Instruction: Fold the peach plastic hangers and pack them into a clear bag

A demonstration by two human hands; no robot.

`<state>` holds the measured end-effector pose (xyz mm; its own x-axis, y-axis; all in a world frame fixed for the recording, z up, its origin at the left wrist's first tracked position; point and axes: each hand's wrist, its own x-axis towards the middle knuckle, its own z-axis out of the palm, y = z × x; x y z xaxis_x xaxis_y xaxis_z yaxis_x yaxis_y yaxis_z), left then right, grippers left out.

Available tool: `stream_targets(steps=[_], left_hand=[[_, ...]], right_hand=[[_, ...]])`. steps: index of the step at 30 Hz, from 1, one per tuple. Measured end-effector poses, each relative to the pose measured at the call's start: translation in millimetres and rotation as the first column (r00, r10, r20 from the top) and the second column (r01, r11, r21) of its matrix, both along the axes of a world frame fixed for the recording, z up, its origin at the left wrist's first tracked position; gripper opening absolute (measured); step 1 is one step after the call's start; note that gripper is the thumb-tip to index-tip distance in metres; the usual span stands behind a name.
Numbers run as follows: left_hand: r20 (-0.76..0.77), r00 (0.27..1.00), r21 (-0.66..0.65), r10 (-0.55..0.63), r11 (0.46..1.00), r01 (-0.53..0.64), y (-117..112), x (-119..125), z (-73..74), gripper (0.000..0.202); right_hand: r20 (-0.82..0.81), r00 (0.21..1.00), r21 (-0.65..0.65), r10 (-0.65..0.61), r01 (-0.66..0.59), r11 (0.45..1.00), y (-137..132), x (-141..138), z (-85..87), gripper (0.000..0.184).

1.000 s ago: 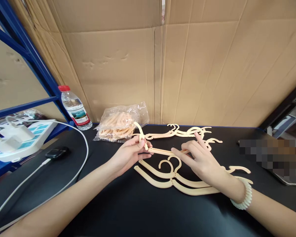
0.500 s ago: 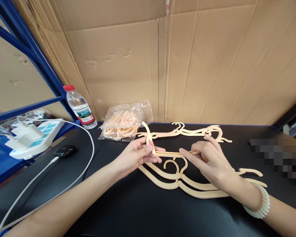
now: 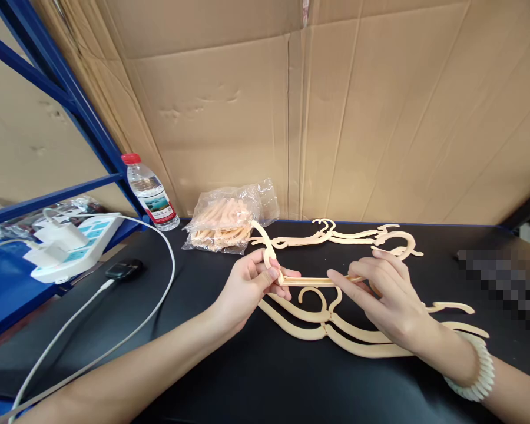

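Head view | clear bag [image 3: 268, 200] sat farther right in view than half a second before | left hand [image 3: 250, 281] and right hand [image 3: 387, 290] kept fingers clamped on pale hanger [image 3: 310, 282], front-right of bag | bag held peach pieces [image 3: 223, 222]

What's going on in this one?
A person's left hand and right hand hold a pale hanger between them, above a black table. Two similar hangers lie nearer the person, and more lie farther back. A clear bag of pale parts sits beyond the left hand, near a water bottle.
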<state>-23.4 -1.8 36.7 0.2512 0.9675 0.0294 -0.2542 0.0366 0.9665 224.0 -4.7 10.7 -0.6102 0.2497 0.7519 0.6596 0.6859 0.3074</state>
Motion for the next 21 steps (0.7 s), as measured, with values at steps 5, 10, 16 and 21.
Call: stream_targets(steps=[5, 10, 16, 21], left_hand=[[-0.004, 0.995, 0.087, 0.101, 0.991, -0.100, -1.8, 3.3, -4.2, 0.018], [0.012, 0.989, 0.113, 0.150, 0.982, -0.151, -8.9, 6.9, -1.6, 0.014], [0.043, 0.979, 0.114, 0.200, 0.972, -0.204, -8.1, 8.2, -4.2, 0.017], [-0.007, 0.983, 0.066, 0.186, 0.980, -0.185, -5.1, 7.5, -7.9, 0.021]], right_hand=[[-0.002, 1.000, -0.012, 0.020, -0.020, 1.000, -2.5, -2.6, -0.9, 0.038], [-0.032, 0.999, 0.004, -0.013, 0.013, 1.000, -3.2, -3.3, -1.2, 0.036], [-0.003, 0.999, 0.068, -0.034, 0.034, 0.997, -3.8, -4.0, 3.7, 0.035], [0.079, 0.997, 0.080, -0.008, 0.002, 0.997, 1.2, -0.8, 15.3, 0.032]])
